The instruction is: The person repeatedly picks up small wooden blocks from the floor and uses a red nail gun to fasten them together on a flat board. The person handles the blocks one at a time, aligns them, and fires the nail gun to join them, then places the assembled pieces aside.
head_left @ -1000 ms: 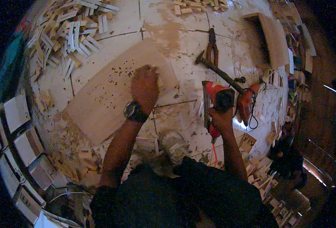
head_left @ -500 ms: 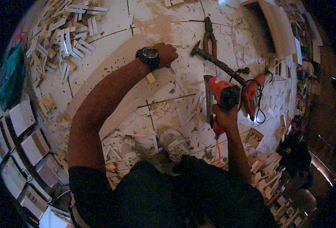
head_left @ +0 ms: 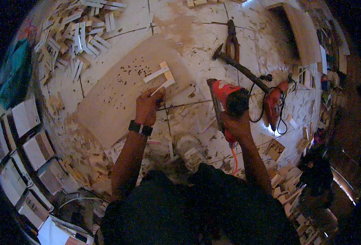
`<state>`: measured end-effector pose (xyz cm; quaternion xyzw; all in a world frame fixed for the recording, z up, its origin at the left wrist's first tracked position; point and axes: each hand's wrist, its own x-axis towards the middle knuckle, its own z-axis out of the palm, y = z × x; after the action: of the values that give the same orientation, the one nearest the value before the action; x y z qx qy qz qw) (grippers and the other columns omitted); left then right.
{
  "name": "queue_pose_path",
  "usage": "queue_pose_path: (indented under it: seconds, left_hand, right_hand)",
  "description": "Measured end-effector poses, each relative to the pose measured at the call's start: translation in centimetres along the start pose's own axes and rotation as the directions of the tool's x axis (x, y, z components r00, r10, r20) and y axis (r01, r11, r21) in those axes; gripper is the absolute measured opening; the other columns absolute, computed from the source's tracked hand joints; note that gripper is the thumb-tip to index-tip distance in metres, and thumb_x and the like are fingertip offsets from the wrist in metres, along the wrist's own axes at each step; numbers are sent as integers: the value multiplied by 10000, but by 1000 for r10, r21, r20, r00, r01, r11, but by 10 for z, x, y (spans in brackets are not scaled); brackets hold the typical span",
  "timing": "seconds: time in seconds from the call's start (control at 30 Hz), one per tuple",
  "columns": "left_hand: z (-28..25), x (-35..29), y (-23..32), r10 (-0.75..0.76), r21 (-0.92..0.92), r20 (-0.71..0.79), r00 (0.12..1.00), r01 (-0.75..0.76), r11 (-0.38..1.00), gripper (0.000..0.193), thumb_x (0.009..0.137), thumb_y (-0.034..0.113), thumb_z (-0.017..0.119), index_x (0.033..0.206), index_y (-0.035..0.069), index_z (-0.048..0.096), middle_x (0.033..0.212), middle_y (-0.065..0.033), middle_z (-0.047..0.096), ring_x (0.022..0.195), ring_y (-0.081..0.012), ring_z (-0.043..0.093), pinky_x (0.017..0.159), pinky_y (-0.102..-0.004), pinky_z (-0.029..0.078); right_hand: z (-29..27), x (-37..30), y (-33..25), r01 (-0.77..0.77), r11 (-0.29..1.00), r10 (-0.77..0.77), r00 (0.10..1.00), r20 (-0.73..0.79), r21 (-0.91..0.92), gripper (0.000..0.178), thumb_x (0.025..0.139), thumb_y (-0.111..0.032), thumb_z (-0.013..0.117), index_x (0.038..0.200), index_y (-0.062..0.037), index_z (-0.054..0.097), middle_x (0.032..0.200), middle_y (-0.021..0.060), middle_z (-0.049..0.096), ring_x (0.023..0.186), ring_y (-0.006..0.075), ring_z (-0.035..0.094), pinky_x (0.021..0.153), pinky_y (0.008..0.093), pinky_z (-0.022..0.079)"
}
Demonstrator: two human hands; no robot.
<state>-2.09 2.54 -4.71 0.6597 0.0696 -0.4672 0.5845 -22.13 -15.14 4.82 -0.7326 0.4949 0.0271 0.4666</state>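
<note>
Tiled floor strewn with wood offcuts. U-shaped wooden piece held over brown board, pinched at one end by left hand, grip narrow. Red power tool grasped in right hand; hammer, pliers laid beyond.

No legible text; dark marks on wooden block, too blurred to read.
</note>
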Motion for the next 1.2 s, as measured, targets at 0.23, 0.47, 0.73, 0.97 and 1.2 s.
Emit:
queue_pose_path:
  seconds: [0.23, 0.47, 0.73, 0.97, 1.2]
  left_hand:
    - [-15, 27, -8, 190, -62, 78, 979, -185, 981, 215, 794, 155, 676, 917, -15, 628, 761, -74, 642, 594, -125, 591, 497, -226, 454]
    - [-14, 30, 4, -15, -113, 118, 993, 29, 993, 194, 790, 120, 661, 914, -28, 640, 735, -85, 657, 540, -126, 592, 474, -234, 457]
    - [-17, 31, 9, 206, 41, 152, 967, -215, 976, 155, 808, 105, 632, 857, -41, 649, 691, -74, 644, 518, -111, 571, 465, -227, 448]
    - [-18, 33, 20, 42, -18, 160, 986, -39, 999, 175, 815, 129, 622, 752, -32, 648, 613, -68, 625, 485, -98, 555, 438, -224, 427]
    - [-23, 41, 12, 258, 445, 209, 943, -327, 834, 177, 806, 217, 616, 755, 56, 671, 615, -42, 636, 502, -117, 573, 468, -264, 448]
  right_hand:
    - [29, -2, -26, 187, 979, -183, 982, 48, -82, 238, 693, -155, 679, 885, -37, 599, 786, 101, 645, 706, 231, 621, 685, 355, 495]
    - [51, -2, -53, 272, 958, -259, 956, 135, -89, 310, 712, -168, 666, 987, -47, 589, 922, 136, 645, 833, 275, 630, 757, 355, 495]
    - [62, 9, -71, 398, 913, -379, 910, 168, -94, 348, 702, -170, 674, 1008, -32, 582, 937, 145, 643, 842, 277, 628, 766, 362, 492]
    - [68, 19, -75, 372, 922, -345, 915, 208, -106, 324, 692, -156, 680, 974, -25, 590, 887, 128, 652, 806, 252, 631, 747, 361, 496]
    - [78, 17, -83, 224, 962, -178, 949, 259, -159, 337, 694, -148, 635, 1005, -36, 573, 934, 135, 631, 846, 275, 611, 788, 351, 480]
